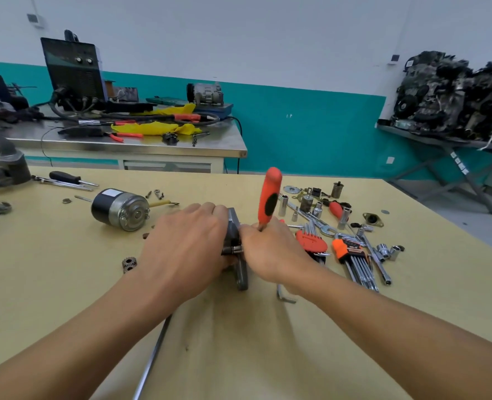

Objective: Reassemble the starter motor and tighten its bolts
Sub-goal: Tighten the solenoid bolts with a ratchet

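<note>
At the middle of the yellow workbench (66, 284) my left hand (187, 249) grips a grey metal starter housing (234, 235), which is mostly hidden under both hands. My right hand (270, 249) holds a screwdriver with an orange and black handle (269, 197); the handle stands nearly upright and its tip is hidden at the housing. The black and silver motor body (119, 209) lies on its side to the left, apart from my hands. A small pinion gear (129, 264) sits near my left wrist.
Right of my hands lie two orange hex key sets (351, 255), several sockets (343, 217), wrenches and washers. A loose hex key (285, 295) lies by my right wrist. A vise (4, 166) stands at the far left. A long metal rod (152, 356) runs under my left forearm.
</note>
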{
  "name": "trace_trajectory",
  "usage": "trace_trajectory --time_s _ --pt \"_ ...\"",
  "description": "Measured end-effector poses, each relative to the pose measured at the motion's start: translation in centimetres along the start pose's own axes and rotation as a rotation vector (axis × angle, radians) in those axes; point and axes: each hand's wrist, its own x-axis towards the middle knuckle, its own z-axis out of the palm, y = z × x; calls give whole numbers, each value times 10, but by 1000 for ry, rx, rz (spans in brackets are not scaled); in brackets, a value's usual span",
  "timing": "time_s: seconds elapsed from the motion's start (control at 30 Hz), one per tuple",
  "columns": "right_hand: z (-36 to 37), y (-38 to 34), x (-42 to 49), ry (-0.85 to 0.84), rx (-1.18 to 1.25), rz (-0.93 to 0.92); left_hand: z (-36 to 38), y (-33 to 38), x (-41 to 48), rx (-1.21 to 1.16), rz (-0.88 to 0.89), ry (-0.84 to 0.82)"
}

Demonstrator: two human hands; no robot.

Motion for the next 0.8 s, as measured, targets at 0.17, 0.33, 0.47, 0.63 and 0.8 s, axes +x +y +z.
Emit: trace_trajectory --time_s 0.17,0.33,0.47,0.63,0.8 --pt "-7 -12 2 -121 6 132 2 2 0 12 -51 -19" --pt "-10 -15 -2 -174 -10 220 1 7 0 46 -49 -13" --pt "-6 -5 -3 -141 27 109 -2 4 0 31 -58 -40" --pt "-5 38 -4 271 28 -545 -7 -5 8 -91 -105 -217" --pt "-17 35 12 334 -57 -673 -13 -28 0 -198 -148 -337"
